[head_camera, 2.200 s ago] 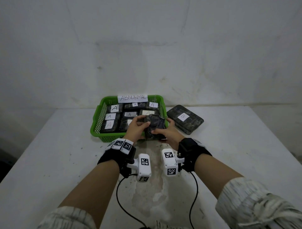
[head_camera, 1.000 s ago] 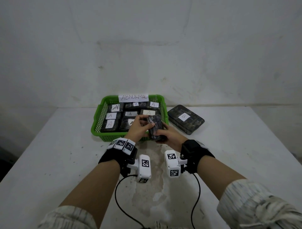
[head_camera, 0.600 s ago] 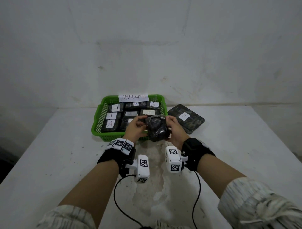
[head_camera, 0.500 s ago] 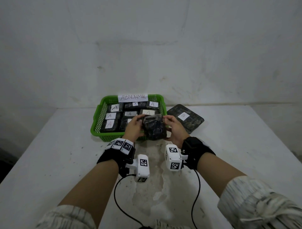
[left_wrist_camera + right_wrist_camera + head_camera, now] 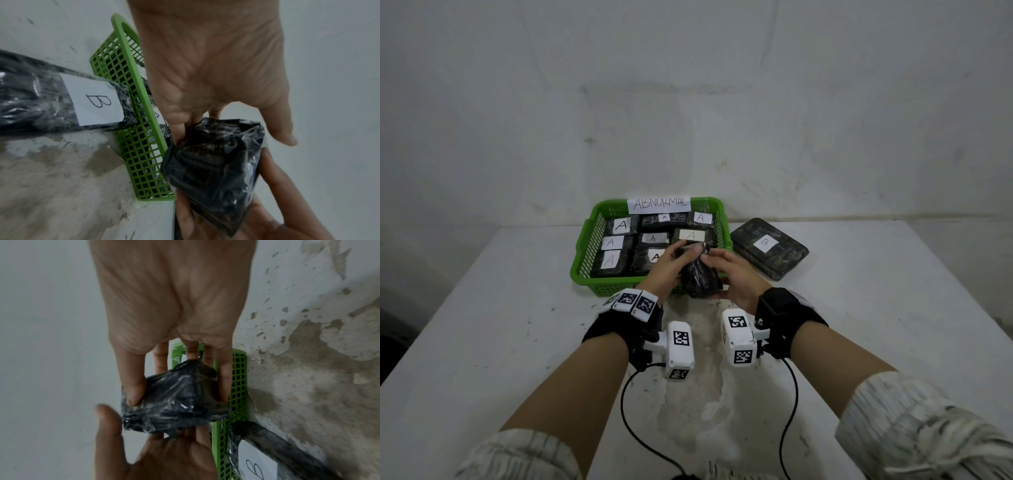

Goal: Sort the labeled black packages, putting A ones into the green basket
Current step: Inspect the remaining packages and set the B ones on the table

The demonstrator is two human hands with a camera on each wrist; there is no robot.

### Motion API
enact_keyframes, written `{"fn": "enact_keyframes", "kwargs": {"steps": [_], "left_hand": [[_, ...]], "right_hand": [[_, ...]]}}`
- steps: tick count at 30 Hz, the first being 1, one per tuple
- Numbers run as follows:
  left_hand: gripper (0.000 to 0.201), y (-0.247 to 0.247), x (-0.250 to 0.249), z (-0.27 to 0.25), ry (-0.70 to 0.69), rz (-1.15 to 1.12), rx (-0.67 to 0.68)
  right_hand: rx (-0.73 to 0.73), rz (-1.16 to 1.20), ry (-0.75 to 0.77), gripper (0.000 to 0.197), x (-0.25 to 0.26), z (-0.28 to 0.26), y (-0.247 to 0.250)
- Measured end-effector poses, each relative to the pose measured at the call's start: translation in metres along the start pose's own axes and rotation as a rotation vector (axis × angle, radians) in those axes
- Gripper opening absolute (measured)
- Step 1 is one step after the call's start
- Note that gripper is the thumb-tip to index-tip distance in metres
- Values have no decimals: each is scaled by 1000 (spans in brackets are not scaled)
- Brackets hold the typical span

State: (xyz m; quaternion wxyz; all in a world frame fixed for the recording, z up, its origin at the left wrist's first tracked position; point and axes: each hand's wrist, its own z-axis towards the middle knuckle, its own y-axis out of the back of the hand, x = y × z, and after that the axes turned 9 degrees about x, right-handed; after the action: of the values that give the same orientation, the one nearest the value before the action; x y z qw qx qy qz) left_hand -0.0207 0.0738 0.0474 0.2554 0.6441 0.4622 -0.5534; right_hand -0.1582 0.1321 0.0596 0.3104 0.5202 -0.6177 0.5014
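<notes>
The head view looks forward and down across the desk (image 5: 482,325) toward the green basket (image 5: 585,253) by the wall. Each wrist view sits close behind its hand, rotated sideways; both share the basket's corner and the B-labelled package (image 5: 41,104).

The black package (image 5: 700,279) I hold is a lumpy block wrapped in shiny, wrinkled clear film, and no label shows on the faces turned to me. It sits tilted between my left hand (image 5: 666,269) and right hand (image 5: 734,277), just above the near right corner of the green basket (image 5: 582,263). That basket has lattice walls and a paper sign reading ABNORMAL on its far rim. Inside lie black packages (image 5: 616,262) flat in rows, each with a white label marked A. To the right of the basket, on the counter (image 5: 500,325), rests a larger flat black package (image 5: 768,248) with a white label marked B, touching the basket wall.
</notes>
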Motion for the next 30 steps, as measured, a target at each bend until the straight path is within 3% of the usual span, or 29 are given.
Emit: {"fn": "enact_keyframes", "kwargs": {"steps": [7, 12, 18, 21, 24, 27, 30], "left_hand": [[62, 1, 0, 3, -40, 12, -66], [60, 4, -2, 1, -6, -24, -13], [69, 8, -6, 1, -10, -34, -11], [60, 10, -5, 2, -13, -68, -2], [66, 10, -3, 3, -11, -107, -3], [52, 11, -3, 0, -49, -53, -65], [40, 9, -1, -5, -51, 9, -60]], "right_hand": [[55, -24, 31, 36, 1, -1, -3], [50, -30, 70, 26, 3, -3, -6], [144, -24, 55, 46, 3, -4, -5], [124, -2, 67, 44, 3, -3, -6], [123, 15, 80, 40, 2, -3, -5], [105, 32, 81, 35, 0, -1, -4], [-16, -119, 130, 29, 2, -1, -4]]}}
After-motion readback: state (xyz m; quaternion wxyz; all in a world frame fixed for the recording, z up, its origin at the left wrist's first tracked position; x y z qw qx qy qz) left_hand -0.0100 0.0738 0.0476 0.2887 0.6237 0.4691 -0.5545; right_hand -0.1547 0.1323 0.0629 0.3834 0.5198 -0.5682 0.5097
